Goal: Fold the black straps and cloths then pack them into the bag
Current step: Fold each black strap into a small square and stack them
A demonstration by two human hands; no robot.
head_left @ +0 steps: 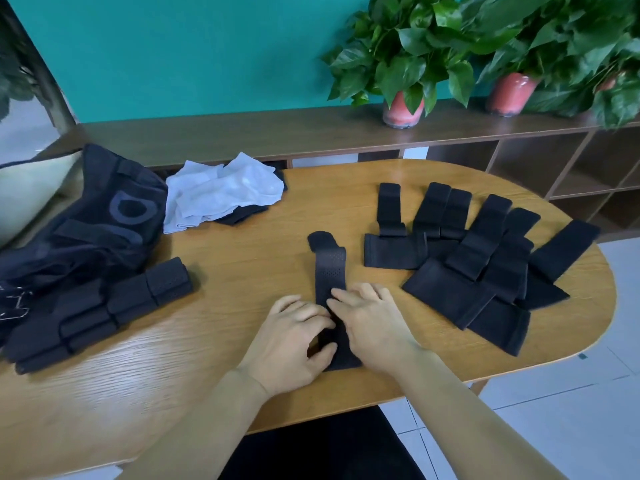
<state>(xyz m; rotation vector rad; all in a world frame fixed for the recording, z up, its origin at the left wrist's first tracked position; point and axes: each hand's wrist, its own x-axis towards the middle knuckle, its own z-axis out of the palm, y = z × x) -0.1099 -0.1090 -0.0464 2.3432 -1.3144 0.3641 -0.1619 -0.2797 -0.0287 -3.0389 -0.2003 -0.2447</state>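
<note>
A long black perforated strap (330,268) lies lengthwise on the wooden table (242,258), its rounded end pointing away from me. My left hand (292,344) pinches the strap's near end, thumb curled under the fabric. My right hand (370,323) lies over the strap's right edge with its fingers stretched flat. Several unfolded black straps (478,261) are spread out to the right. Folded black straps (100,313) are stacked at the left. The black bag (104,220) lies at the far left.
White cloths (221,194) lie over a dark cloth (242,216) at the back, beside the bag. Potted plants (403,109) stand on a low shelf (277,133) behind the table. The table's rounded right end (602,306) borders a tiled floor.
</note>
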